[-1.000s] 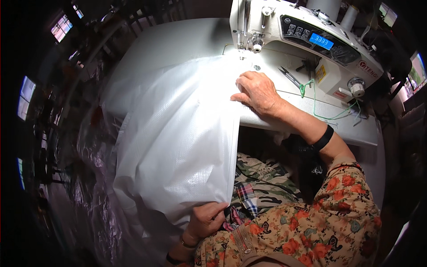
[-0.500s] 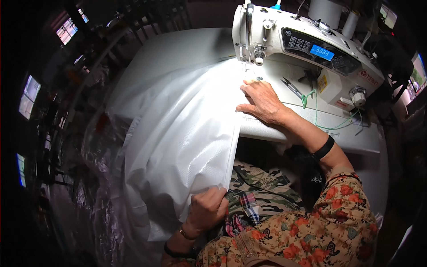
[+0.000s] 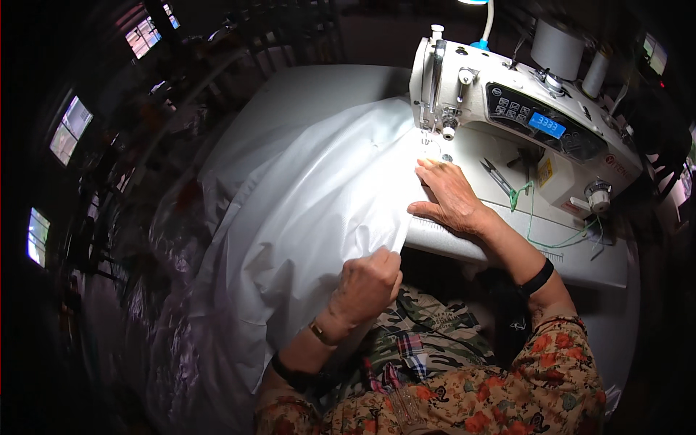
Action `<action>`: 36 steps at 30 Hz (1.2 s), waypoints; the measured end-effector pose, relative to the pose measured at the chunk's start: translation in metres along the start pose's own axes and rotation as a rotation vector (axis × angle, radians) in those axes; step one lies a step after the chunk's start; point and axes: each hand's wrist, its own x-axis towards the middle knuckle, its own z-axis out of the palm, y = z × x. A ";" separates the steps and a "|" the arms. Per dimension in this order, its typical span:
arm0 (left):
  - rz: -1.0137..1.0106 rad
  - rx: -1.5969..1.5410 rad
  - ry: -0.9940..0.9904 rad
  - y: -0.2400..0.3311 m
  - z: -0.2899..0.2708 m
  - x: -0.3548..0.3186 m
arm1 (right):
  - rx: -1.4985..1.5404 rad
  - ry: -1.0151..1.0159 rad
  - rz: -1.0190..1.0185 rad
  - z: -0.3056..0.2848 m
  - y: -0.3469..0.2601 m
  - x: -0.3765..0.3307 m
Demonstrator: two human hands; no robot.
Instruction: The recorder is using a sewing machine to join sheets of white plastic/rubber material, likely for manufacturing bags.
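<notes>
A large sheet of white, shiny fabric (image 3: pixel 312 210) spreads from under the head of the sewing machine (image 3: pixel 500 109) down over the table's near edge. My left hand (image 3: pixel 368 284) is closed on the fabric's right-hand edge, below the table edge. Close in front of the needle area, my right hand (image 3: pixel 451 197) rests with fingers stretched out and thumb apart. Its fingertips touch the fabric's edge and the machine bed. Bright lamp light washes out the fabric near the presser foot, so the stitching cannot be made out.
Thread snips (image 3: pixel 499 177) with a green cord (image 3: pixel 533 217) lie on the machine bed, right of my right hand. A large white thread cone (image 3: pixel 558 49) and a slimmer one (image 3: pixel 596 72) stand behind the machine. Clear plastic sheeting (image 3: pixel 170 290) hangs at the left.
My left hand has moved up along the fabric's edge, nearer to the machine. The fabric beside it has bunched into more folds. My right hand stays by the needle; the whole view has shifted.
</notes>
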 end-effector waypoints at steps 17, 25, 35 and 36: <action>-0.052 0.052 -0.014 -0.032 0.031 0.139 | 0.177 0.082 0.019 -0.002 0.002 0.003; -0.206 -0.018 0.126 -0.040 0.040 0.168 | 0.275 0.154 0.272 -0.005 -0.008 0.013; -0.158 -0.631 0.088 0.025 0.032 -0.074 | 0.305 0.158 0.353 0.001 0.002 0.000; -0.262 -0.637 0.071 0.023 0.043 -0.115 | 0.287 0.184 0.293 0.006 0.003 -0.003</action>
